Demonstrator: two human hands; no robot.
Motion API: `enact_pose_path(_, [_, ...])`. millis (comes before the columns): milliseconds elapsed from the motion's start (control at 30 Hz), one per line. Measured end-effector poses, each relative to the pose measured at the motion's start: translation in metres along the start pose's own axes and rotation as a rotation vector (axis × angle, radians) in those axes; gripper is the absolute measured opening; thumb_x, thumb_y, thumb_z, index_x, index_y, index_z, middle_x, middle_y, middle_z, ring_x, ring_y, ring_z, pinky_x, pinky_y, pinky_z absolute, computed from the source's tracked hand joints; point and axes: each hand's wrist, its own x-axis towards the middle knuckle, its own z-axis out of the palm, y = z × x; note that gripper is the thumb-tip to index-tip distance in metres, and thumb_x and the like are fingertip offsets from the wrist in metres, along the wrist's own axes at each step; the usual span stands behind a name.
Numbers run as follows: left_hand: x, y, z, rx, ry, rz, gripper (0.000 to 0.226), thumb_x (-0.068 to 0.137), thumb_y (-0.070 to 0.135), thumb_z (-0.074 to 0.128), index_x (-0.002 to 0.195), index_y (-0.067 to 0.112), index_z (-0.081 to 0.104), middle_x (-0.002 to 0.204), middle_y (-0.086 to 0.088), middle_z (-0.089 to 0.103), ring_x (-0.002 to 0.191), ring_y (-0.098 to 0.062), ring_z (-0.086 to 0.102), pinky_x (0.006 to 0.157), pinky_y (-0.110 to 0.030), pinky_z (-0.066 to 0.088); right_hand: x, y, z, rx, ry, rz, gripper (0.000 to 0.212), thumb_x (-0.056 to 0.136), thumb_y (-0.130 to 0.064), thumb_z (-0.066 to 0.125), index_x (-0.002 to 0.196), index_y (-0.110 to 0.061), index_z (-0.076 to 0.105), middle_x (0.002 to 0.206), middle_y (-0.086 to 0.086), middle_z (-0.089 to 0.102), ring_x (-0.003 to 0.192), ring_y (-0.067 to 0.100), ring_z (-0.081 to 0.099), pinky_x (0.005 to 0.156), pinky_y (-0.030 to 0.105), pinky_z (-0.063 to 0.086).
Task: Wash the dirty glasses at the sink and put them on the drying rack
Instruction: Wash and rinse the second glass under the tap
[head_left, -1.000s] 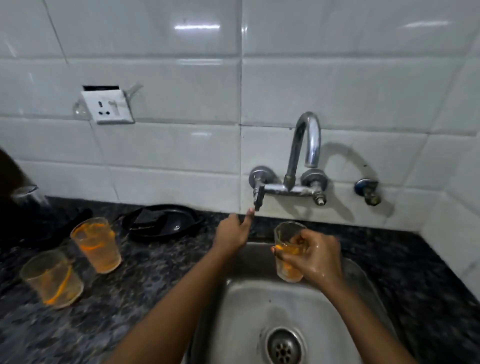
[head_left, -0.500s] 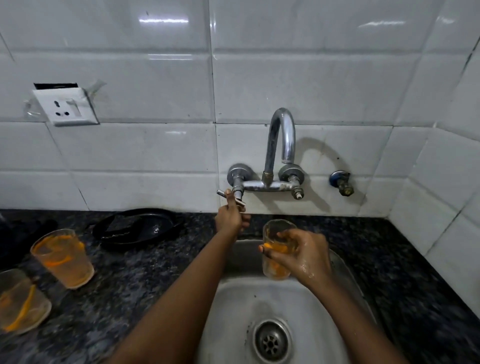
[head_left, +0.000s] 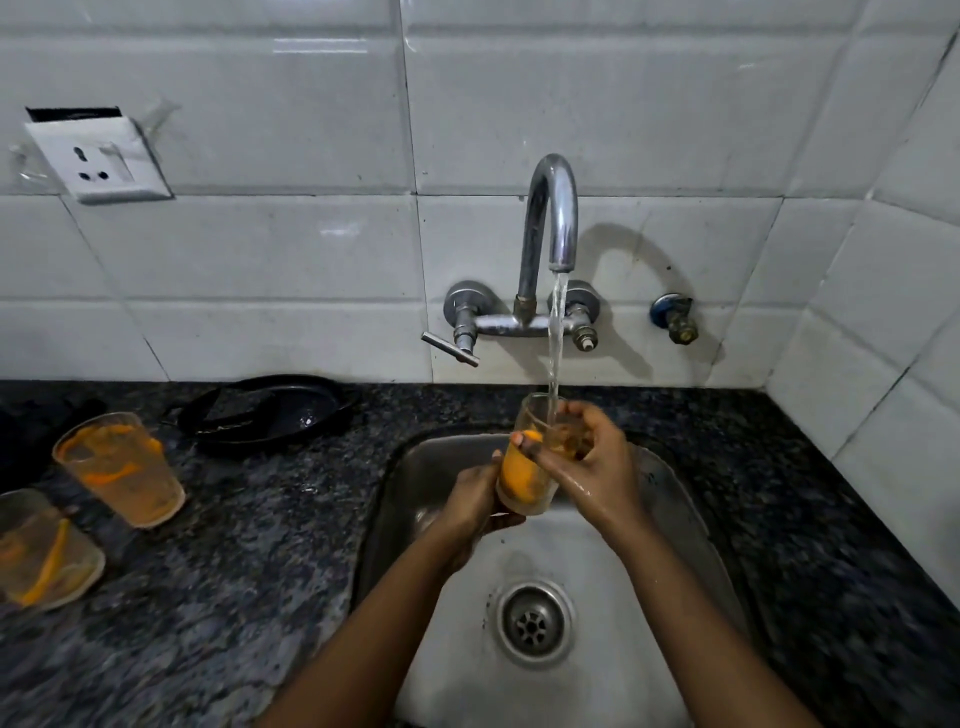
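Since the prev frame my left hand (head_left: 475, 501) had left the tap lever (head_left: 450, 349) & closed round the glass (head_left: 525, 475) base; water (head_left: 555, 338) now ran into it. Right hand (head_left: 584, 460) gripped its rim, over the steel sink (head_left: 415, 467). Two dirty glasses (head_left: 122, 467) sat left on dark granite counter (head_left: 234, 571), white tile wall (head_left: 260, 249) behind.

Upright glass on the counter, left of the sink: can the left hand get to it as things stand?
Probably yes, once freed. The left hand is cupped under the glass at the tap; bare counter lies between it and the upright glass.
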Motion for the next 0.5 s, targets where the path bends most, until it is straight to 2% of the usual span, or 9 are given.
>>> enact_pose_path(67, [0.0, -0.001, -0.003, 0.02, 0.01, 0.021, 0.04, 0.098, 0.039, 0.037, 0.122, 0.013, 0.057, 0.115, -0.014, 0.064, 0.101, -0.024, 0.064, 0.073, -0.031, 0.054, 0.001, 0.007, 0.002, 0.143, -0.075, 0.082, 0.079, 0.061, -0.027, 0.084, 0.126, -0.03, 0.039, 0.123, -0.002, 0.053, 0.109, 0.017, 0.055, 0.092, 0.039, 0.05])
enact_pose_path(133, [-0.001, -0.004, -0.006, 0.028, -0.001, 0.023, 0.04, 0.097, 0.037, 0.04, 0.122, 0.009, 0.057, 0.115, -0.016, 0.065, 0.103, -0.026, 0.064, 0.078, -0.033, 0.055, 0.002, 0.015, 0.006, 0.223, -0.153, 0.159, 0.097, 0.06, -0.02, 0.085, 0.136, -0.031, 0.025, 0.13, 0.0, 0.044, 0.115, 0.019, 0.05, 0.095, 0.038, 0.047])
enact_pose_path(167, [-0.002, -0.006, -0.007, 0.017, -0.006, 0.019, 0.04, 0.097, 0.035, 0.04, 0.12, 0.008, 0.058, 0.115, -0.017, 0.065, 0.104, -0.027, 0.064, 0.08, -0.034, 0.056, 0.002, 0.02, 0.007, 0.257, -0.175, 0.18, 0.098, 0.06, -0.015, 0.085, 0.137, -0.029, 0.026, 0.129, 0.001, 0.046, 0.115, 0.021, 0.05, 0.093, 0.036, 0.048])
enact_pose_path(233, [-0.005, -0.009, -0.01, -0.019, -0.013, 0.008, 0.035, 0.099, 0.03, 0.037, 0.112, 0.007, 0.061, 0.11, -0.017, 0.067, 0.101, -0.027, 0.065, 0.083, -0.035, 0.055, 0.006, 0.028, 0.008, 0.32, -0.184, 0.213, 0.085, 0.06, -0.005, 0.083, 0.131, -0.02, 0.038, 0.12, 0.001, 0.054, 0.114, 0.023, 0.054, 0.084, 0.028, 0.049])
enact_pose_path(333, [-0.009, -0.009, -0.013, -0.017, -0.01, 0.031, 0.027, 0.099, 0.027, 0.037, 0.097, 0.015, 0.061, 0.096, -0.008, 0.068, 0.091, -0.02, 0.064, 0.08, -0.033, 0.052, 0.012, 0.035, 0.011, 0.363, -0.151, 0.245, 0.072, 0.061, 0.001, 0.081, 0.124, -0.016, 0.049, 0.11, -0.004, 0.059, 0.109, 0.021, 0.056, 0.083, 0.031, 0.049])
enact_pose_path(433, [-0.012, -0.006, -0.016, 0.032, 0.02, 0.076, 0.021, 0.098, 0.023, 0.04, 0.098, 0.024, 0.062, 0.095, -0.001, 0.069, 0.091, -0.014, 0.063, 0.081, -0.033, 0.049, 0.018, 0.039, 0.016, 0.42, -0.106, 0.228, 0.08, 0.051, 0.0, 0.084, 0.123, -0.013, 0.051, 0.115, 0.005, 0.062, 0.107, 0.023, 0.058, 0.083, 0.033, 0.049])
enact_pose_path(500, [-0.013, -0.005, -0.02, 0.052, 0.067, 0.102, 0.019, 0.098, 0.022, 0.042, 0.1, 0.026, 0.06, 0.099, 0.0, 0.068, 0.091, -0.013, 0.063, 0.081, -0.034, 0.046, 0.019, 0.039, 0.016, 0.438, -0.093, 0.201, 0.084, 0.045, -0.005, 0.079, 0.124, -0.011, 0.05, 0.117, 0.007, 0.061, 0.102, 0.02, 0.06, 0.077, 0.029, 0.05])
